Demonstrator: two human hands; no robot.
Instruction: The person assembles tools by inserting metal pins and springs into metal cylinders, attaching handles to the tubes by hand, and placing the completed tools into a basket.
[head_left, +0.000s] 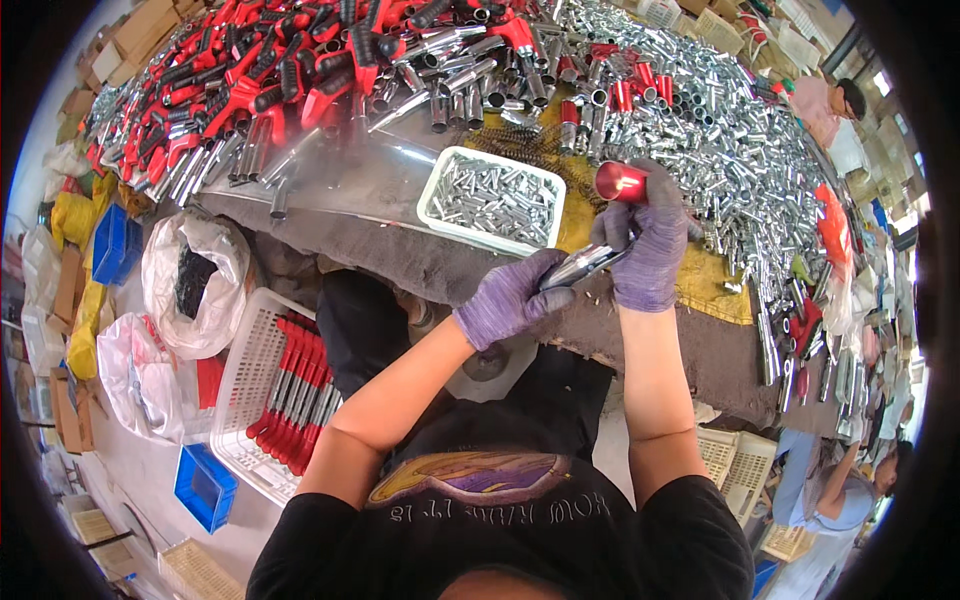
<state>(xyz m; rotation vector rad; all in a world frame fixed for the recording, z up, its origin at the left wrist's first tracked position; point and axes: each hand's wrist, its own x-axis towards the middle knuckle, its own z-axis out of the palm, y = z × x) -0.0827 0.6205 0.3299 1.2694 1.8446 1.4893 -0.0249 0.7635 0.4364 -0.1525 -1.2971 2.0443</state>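
My left hand (510, 302), in a purple knit glove, is closed around one end of a shiny chrome tube (582, 266). The tube slants up to the right, where the fingers of my right hand (652, 245) meet its other end. Also gloved in purple, my right hand grips a red metallic sleeve (618, 184) with a wide round mouth facing left. Whether the right fingers pinch the tube or only touch it is hard to see. Just left of the sleeve, a white plastic tray (470, 233) holds many small silver metal pins (495, 198).
Red tools with black grips (260, 85) heap up at the back left. Loose chrome parts (720, 150) pile up on the right, with dark springs (530, 143) between. A white crate (232, 400) of red-and-chrome pieces stands lower left. Other people (855, 490) are at the right.
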